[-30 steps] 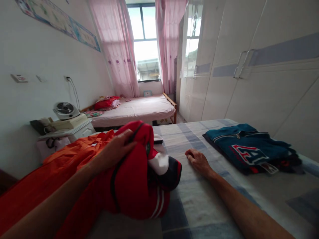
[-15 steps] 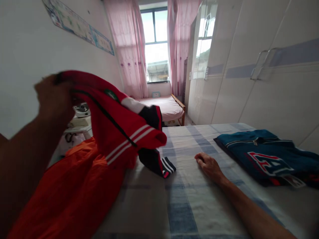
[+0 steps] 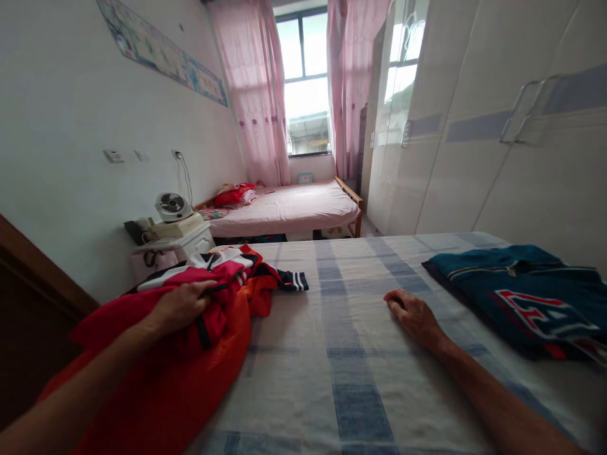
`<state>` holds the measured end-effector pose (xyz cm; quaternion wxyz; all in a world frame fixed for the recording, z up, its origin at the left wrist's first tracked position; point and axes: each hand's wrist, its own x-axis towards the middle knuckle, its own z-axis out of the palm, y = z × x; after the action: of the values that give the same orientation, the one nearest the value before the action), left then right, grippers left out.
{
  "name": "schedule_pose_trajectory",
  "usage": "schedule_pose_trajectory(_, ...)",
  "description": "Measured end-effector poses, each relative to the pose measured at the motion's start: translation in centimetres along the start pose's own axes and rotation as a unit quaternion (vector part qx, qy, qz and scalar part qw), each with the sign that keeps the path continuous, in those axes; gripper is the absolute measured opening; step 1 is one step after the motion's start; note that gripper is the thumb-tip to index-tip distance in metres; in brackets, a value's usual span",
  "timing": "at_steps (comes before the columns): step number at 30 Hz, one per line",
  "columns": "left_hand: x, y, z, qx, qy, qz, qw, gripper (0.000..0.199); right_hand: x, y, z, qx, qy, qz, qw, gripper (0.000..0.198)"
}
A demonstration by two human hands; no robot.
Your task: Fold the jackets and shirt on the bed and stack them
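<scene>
My left hand (image 3: 183,305) is at the left, closed on the red jacket (image 3: 232,268) near its dark trim. The jacket has white and black parts and striped cuffs. It lies crumpled over an orange garment (image 3: 222,354), which hides part of its own shape underneath. On the checked bedsheet (image 3: 308,354) rests my right hand (image 3: 413,314), fingers curled in, with nothing seen in them. To its right lies a folded teal zip-up top (image 3: 526,272) with a large red and white letter A, apart from the hand.
A second bed (image 3: 294,205) with pink bedding stands under the window. Left of it, a small fan (image 3: 172,206) sits on a box on a white cabinet (image 3: 192,240). White wardrobes (image 3: 474,177) line the right side, beyond the near bed.
My left hand has lowered the red jacket from the air onto the orange garment. My right hand stays on the sheet. The view has shifted slightly left.
</scene>
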<state>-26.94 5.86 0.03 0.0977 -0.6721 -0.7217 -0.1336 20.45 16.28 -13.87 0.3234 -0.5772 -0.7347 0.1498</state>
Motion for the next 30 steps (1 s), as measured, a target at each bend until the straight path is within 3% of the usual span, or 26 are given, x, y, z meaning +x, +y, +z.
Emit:
schedule_pose_trajectory(2,-0.9,0.3,2.1,0.032,-0.078,-0.012,0.996,0.044,0.0,-0.1,0.0,0.002,0.001,-0.001,1.000,0.024)
schedule_pose_trajectory(4,-1.2,1.2,1.9,0.077,-0.096,-0.012,0.992,0.048,0.0,-0.1,0.0,0.004,0.003,-0.001,1.000,0.023)
schedule_pose_trajectory(7,-0.9,4.3,0.1,0.156,0.029,0.016,0.987,0.050,0.0,-0.1,0.0,0.008,0.008,-0.004,1.000,0.023)
schedule_pose_trajectory(9,-0.6,7.1,0.3,0.153,0.093,0.091,0.980,0.048,-0.1,-0.1,0.1,0.009,0.009,-0.007,1.000,0.023)
schedule_pose_trajectory(11,-0.4,9.6,2.4,0.107,0.065,0.213,0.969,0.043,-0.1,-0.1,0.2,0.006,0.007,-0.007,1.000,0.023)
schedule_pose_trajectory(13,-0.1,11.5,5.7,0.070,-0.005,0.312,0.947,0.043,-0.2,-0.1,0.3,0.003,0.009,-0.005,1.000,0.022)
schedule_pose_trajectory(15,0.6,12.3,8.9,0.072,-0.059,0.338,0.937,0.047,-0.2,-0.2,0.3,0.001,0.010,-0.004,1.000,0.022)
schedule_pose_trajectory(19,3.1,11.1,12.0,0.117,-0.074,0.264,0.955,0.047,-0.4,-0.6,0.0,0.004,0.010,-0.006,1.000,0.021)
schedule_pose_trajectory(25,6.6,8.1,12.1,0.166,-0.023,0.109,0.980,0.047,-0.4,-0.5,-0.1,0.014,0.007,-0.005,1.000,0.022)
schedule_pose_trajectory(30,6.5,9.9,13.0,0.167,-0.031,0.095,0.981,0.045,-0.3,-0.3,0.1,0.021,0.012,-0.006,1.000,0.021)
